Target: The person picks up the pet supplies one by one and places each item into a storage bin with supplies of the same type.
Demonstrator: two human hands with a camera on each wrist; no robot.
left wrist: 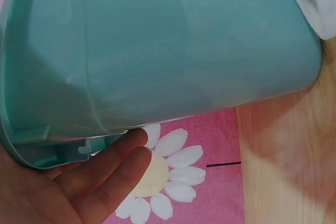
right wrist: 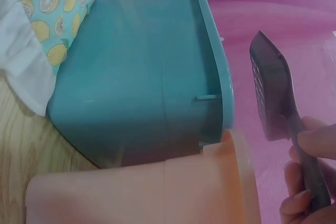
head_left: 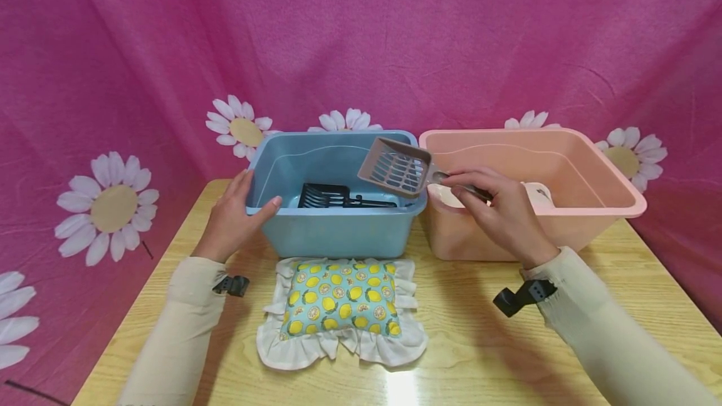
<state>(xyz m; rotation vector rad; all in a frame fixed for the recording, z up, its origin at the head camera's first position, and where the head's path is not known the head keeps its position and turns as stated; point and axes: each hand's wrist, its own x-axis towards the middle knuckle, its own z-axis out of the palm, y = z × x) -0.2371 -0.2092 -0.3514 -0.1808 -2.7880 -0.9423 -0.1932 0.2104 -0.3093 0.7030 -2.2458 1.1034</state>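
My right hand (head_left: pixel 502 208) grips the handle of a brown slotted litter scoop (head_left: pixel 397 166), its head raised over the right end of the blue tub (head_left: pixel 338 234). In the right wrist view the scoop (right wrist: pixel 274 85) appears side-on, with thumb and fingers round its handle. Inside the blue tub lies a black litter scoop (head_left: pixel 327 196) with long slots. At the tub's front left corner rests my left hand (head_left: pixel 231 212), thumb stretched along the front rim. From the left wrist view, extended fingers (left wrist: pixel 113 179) lie outside, just under the rim.
To the right stands a pink tub (head_left: pixel 586 202) with white items (head_left: pixel 538 195) partly visible inside. A lemon-print cushion (head_left: pixel 341 299) with white ruffles lies on the wooden table (head_left: pixel 468 343) before the blue tub. A pink flowered cloth (head_left: pixel 361 36) hangs behind.
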